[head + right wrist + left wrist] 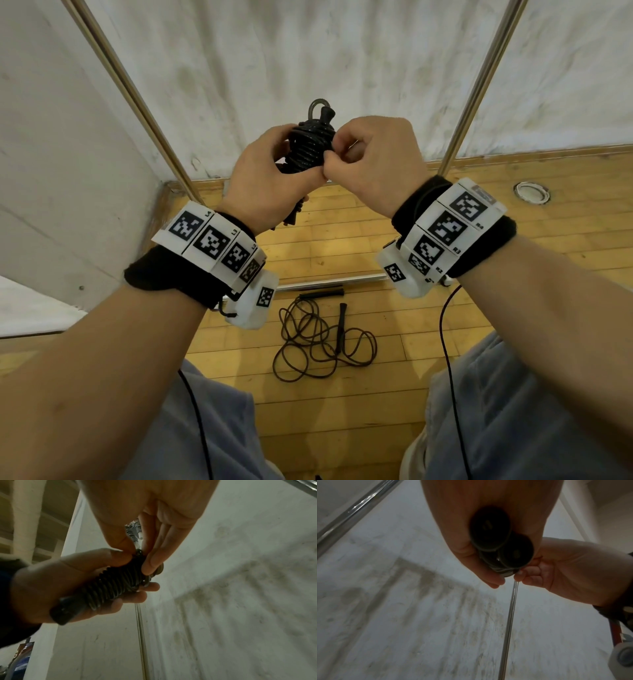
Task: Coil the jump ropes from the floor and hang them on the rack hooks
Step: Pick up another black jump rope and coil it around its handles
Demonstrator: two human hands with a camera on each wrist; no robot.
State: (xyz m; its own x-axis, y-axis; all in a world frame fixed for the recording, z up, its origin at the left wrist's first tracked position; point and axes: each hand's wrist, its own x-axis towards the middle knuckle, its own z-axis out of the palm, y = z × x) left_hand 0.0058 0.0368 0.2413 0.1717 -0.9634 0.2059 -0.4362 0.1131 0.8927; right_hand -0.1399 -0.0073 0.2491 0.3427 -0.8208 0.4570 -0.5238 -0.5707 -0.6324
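A black jump rope (pixel 310 144) is wound tightly round its two handles into a bundle, with a small loop sticking out at the top. My left hand (pixel 263 171) grips the bundle (pixel 113 586) from below, and the handle ends (pixel 489 532) show in the left wrist view. My right hand (pixel 363 161) pinches the cord at the bundle's upper end (pixel 139 555) with thumb and fingers. A second black jump rope (pixel 322 337) lies loose and tangled on the wooden floor, its handles (pixel 341 322) beside it. No rack hooks are in view.
Two slanting metal rack poles (pixel 137 99) (pixel 479 85) rise either side of my hands, joined by a low bar (pixel 329 282) near the floor. A stained white wall stands behind. A round floor fitting (pixel 532 192) is at the right. Thin black cables run along my legs.
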